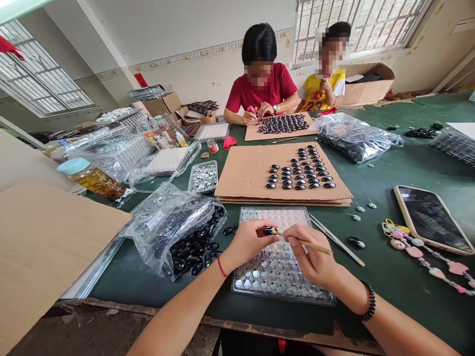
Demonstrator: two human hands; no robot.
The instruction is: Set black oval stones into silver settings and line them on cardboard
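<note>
My left hand point(249, 242) pinches a glossy black oval piece point(270, 231) between thumb and fingertips. A thin wooden stick point(308, 244) is gripped in my right hand point(309, 254), its tip touching or very near the black piece. Both hands are above a clear plastic tray point(282, 291) holding rows of small round silvery parts. Left of the tray, many similar black pieces point(185, 252) spill from a clear plastic bag point(159, 217). Beyond it, more black ovals point(297, 170) stand in rows on stacked cardboard sheets point(241, 173).
A box of small metal parts point(204, 177) stands behind the bag. At right lie a phone point(432, 217), a beaded strap point(415, 251), white sticks point(337, 240) and a loose black piece point(356, 242). Across the table, a person in red point(263, 89) works at another cardboard; another person point(321, 91) is beside them.
</note>
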